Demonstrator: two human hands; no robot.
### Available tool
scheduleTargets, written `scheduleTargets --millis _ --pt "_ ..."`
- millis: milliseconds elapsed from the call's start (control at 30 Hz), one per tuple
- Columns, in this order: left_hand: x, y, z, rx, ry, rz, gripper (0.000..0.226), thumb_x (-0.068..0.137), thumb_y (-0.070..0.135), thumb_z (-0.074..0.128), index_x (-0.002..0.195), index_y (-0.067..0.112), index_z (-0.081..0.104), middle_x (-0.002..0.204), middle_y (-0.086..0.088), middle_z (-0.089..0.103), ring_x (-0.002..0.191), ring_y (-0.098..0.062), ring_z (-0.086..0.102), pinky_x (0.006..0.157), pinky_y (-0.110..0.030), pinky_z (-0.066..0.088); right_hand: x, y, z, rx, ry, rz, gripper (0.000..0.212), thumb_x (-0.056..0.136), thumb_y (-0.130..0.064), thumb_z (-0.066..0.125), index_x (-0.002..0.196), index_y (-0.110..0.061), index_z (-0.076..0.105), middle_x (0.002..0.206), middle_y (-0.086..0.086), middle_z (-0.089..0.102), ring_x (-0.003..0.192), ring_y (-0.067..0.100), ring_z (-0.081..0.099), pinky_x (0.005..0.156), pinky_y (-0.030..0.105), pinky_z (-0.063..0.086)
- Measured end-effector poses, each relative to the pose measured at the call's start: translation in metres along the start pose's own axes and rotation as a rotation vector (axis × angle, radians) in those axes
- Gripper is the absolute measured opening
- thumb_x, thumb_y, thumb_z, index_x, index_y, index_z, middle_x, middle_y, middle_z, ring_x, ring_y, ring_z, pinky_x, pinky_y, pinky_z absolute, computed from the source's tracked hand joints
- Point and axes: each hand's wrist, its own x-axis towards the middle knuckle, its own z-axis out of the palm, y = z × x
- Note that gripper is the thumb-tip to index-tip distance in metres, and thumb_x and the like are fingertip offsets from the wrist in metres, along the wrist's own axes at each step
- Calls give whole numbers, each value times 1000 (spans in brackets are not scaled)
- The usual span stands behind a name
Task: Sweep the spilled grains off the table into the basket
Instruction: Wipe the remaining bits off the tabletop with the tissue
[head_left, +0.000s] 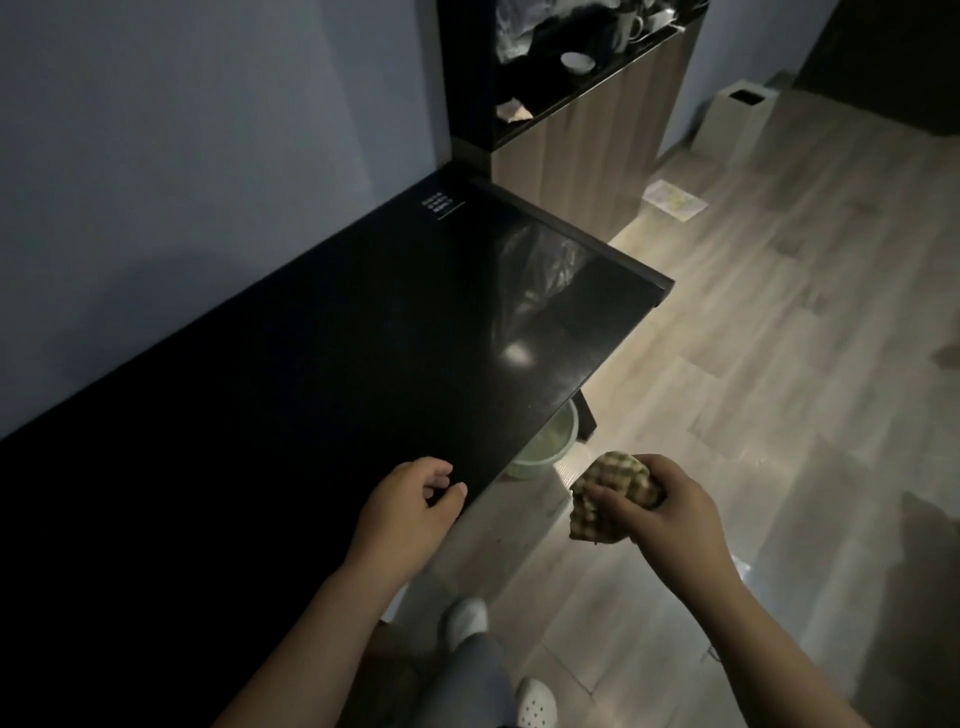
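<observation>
Head view: A person stands at the corner of a glossy black table (311, 364) in a dimly lit room. The left hand (410, 499) hovers at the table's near edge, fingers loosely curled and holding nothing; whether it touches the top cannot be told. The right hand (660, 514) is out over the wood floor (779, 364), just off the table's side, fingers and thumb curled round a bunched checked cloth (613, 493). A pale green basket (540, 447) sits on the floor beneath the table's edge, partly hidden by the tabletop, near the cloth and between the 2 hands. Grains cannot be made out on the dark surface. Beyond the table's far end stands a wood-fronted cabinet (587, 156) whose black top carries a white bowl (577, 62) and a mug (628, 28). A white bin (737, 119) stands by the wall, and a sheet of paper (675, 200) lies on the floor nearby. 2 white shoes (465, 621) show at the bottom.
</observation>
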Motion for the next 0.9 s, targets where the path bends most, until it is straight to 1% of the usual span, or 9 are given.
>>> scheduleTargets --millis 100,233,300,433,500,600,700,800,900 --pt "43 26 17 3 -31 5 31 90 35 60 120 28 57 110 14 57 99 -1 54 79 -18 46 44 1 -15 17 15 15 33 72 -32 82 99 -26 66 85 -10 69 79 5 65 64 23 53" --pt "100 59 31 -13 -62 21 31 89 35 61 119 26 59 108 13 58 98 -2 55 84 -23 49 99 -5 -36 31 43 28 32 72 -31 81 99 -28 65 87 -11 69 80 6 65 60 18 51" --pt "133 79 37 -2 -82 45 30 90 34 61 118 26 59 108 13 58 98 -2 55 83 -22 49 131 -9 -48 48 68 41 32 72 -30 82 99 -28 65 87 -10 69 80 7 66 61 21 52" --pt "189 125 50 9 -132 89 30 90 35 60 119 27 59 109 13 57 99 -1 54 81 -19 47 186 -17 -71 51 91 60 31 73 -28 81 99 -27 65 87 -9 69 79 8 66 59 19 51" --pt "213 147 59 6 -133 114 30 89 35 61 118 26 59 108 13 57 99 -1 54 82 -20 48 211 -18 -83 48 94 69 33 72 -28 81 101 -26 65 88 -8 70 81 8 66 61 21 53" --pt "244 177 77 -5 -135 134 28 89 34 61 116 26 60 107 13 57 98 -1 55 83 -22 49 251 -17 -105 70 104 74 33 72 -26 82 100 -24 65 88 -8 70 79 7 66 56 14 49" --pt "275 206 99 13 -116 140 28 88 34 62 115 24 61 106 11 57 97 -3 55 83 -23 49 296 -15 -130 87 107 55 31 71 -27 82 96 -26 65 85 -9 70 78 5 65 56 14 47" --pt "307 237 128 17 -79 113 30 88 34 62 116 24 60 107 10 58 98 -5 55 84 -24 49 346 -5 -157 84 73 33 29 72 -25 82 95 -26 66 84 -11 70 73 -2 64 56 10 46" --pt "332 271 158 -1 -37 64 29 88 32 62 115 22 61 106 8 59 98 -6 56 83 -23 47 399 6 -193 56 27 15 30 72 -26 81 98 -25 66 86 -11 70 75 -1 64 58 10 45"
